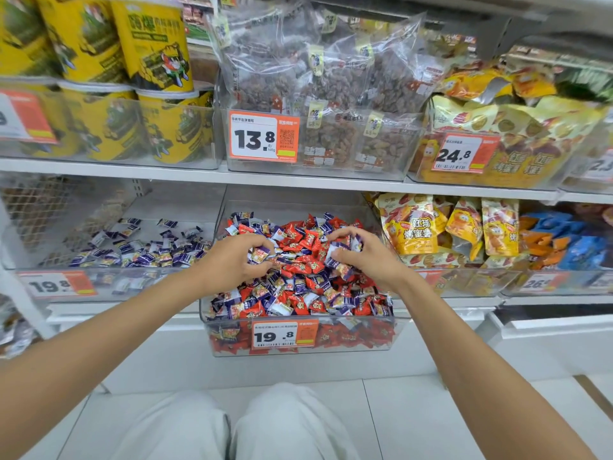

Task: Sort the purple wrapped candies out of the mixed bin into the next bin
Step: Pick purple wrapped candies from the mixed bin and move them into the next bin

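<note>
Plastic mixed bin (pixel 300 317), clear, frame centre: purple candies (pixel 300 283) heaped among red candies (pixel 308 242). Left hand (pixel 237 260) fingers curled, pinching one purple; right hand (pixel 363 255) curled round several. Next bin (pixel 132 283), centre left, holds purple candies only.

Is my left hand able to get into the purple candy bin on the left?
Probably yes. The left hand, gripping purple candies, is at the left of the mixed bin; the purple bin beside it is open-topped, with only clear walls between.
</note>
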Demonstrator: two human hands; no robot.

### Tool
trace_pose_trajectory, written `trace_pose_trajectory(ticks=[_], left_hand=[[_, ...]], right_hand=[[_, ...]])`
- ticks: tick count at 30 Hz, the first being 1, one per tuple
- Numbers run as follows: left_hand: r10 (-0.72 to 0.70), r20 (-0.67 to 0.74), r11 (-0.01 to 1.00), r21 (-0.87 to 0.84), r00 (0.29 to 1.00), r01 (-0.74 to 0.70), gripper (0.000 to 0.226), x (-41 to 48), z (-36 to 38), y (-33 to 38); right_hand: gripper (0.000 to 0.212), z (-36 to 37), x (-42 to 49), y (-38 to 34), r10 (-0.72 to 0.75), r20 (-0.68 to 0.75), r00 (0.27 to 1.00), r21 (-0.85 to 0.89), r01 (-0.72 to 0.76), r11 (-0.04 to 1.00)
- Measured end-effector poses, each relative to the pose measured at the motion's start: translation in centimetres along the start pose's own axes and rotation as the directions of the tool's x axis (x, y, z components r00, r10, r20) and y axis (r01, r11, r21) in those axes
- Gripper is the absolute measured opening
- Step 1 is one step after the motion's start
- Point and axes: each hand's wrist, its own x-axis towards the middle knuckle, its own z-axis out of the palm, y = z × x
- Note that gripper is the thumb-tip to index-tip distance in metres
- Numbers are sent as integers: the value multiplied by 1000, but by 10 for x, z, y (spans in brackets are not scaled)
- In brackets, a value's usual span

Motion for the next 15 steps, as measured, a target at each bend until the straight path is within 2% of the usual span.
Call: trace_pose_trajectory(ticks=[3,6,8,10,12,15], left_hand=[[9,-44,998,-67,999,-12,15,4,3,0],[16,-74,991,-133,997,-25,12,4,1,1],[26,-94,991,-126,995,-38,18,1,-2,-1],[35,-104,990,-130,994,-48,40,-2,-4,-2],[29,-100,987,-153,995,-44,50,-5,-7,-1],[24,-122,984,-173,992,-45,31,-9,-14,-1]], right_hand=[[21,1,-3,-13,-65,-71,995,-46,62,997],[32,8,-2,-18,-116,-21,993,-192,109,975],[39,13,-4,-20,-124,19,992,-226,126,966],[38,16,-5,-20,-96,15,995,-208,97,973],[34,18,-6,-21,-59,-21,998,-151,55,987],[24,20,-6,-23,-21,-68,997,-97,14,995]])
